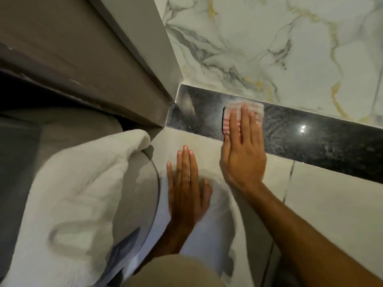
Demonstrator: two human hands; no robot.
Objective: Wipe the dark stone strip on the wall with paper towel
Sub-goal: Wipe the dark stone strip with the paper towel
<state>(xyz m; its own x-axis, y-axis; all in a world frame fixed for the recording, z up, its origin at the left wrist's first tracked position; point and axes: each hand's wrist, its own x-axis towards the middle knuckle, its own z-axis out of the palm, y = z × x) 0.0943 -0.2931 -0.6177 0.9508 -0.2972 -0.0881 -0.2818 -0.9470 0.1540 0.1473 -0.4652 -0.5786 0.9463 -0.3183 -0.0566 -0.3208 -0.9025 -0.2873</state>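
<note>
I see a wall of veined marble tile (pixel 269 38) above plainer pale tile (pixel 331 193), and between them the dark stone strip (pixel 310 133) runs from the corner by the door frame (pixel 124 69) toward the right, glossy and streaked. My left hand (pixel 186 191) lies flat and empty on the pale tile below the strip, fingers straight, while my right hand (pixel 242 154) presses flat with fingers together on the paper towel (pixel 244 109), pinning it against the strip. I judge the towel light, soft and easily torn or bunched on that slick stone, so holding it under spread fingertips with even pressure suits it better than pinching an edge.
</note>
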